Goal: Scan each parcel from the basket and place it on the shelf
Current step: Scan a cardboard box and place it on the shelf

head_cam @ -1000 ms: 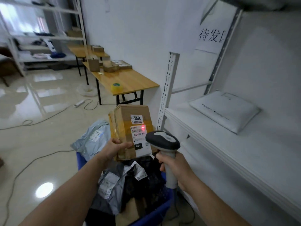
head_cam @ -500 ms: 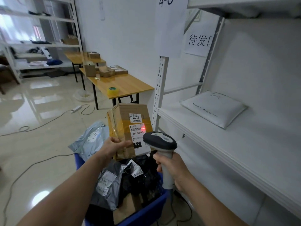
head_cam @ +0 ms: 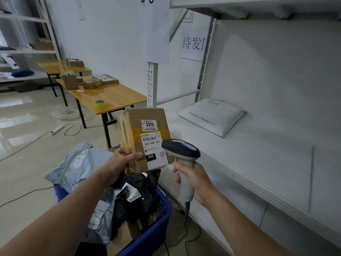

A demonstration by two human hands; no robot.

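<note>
My left hand point(head_cam: 123, 159) grips the lower left corner of a brown cardboard parcel point(head_cam: 145, 133), held upright above the blue basket point(head_cam: 156, 224). White labels reading 3015 and 060 face me. My right hand point(head_cam: 193, 180) holds a grey handheld scanner point(head_cam: 181, 150) by its handle, its head close to the parcel's lower right edge. No red light shows on the label. The basket holds several black and grey mailer bags point(head_cam: 129, 202). The white shelf point(head_cam: 258, 159) runs along my right, with a white padded mailer point(head_cam: 210, 115) lying on it.
A wooden table point(head_cam: 110, 97) with small boxes and a yellow tape roll point(head_cam: 100, 106) stands behind the basket. Cables and a power strip point(head_cam: 57, 130) lie across the glossy floor on the left. A shelf upright point(head_cam: 152, 84) rises just behind the parcel.
The red scanner light on the parcel's label has gone out. The parcel and scanner have risen slightly and sit closer to the shelf as my view turned right.
</note>
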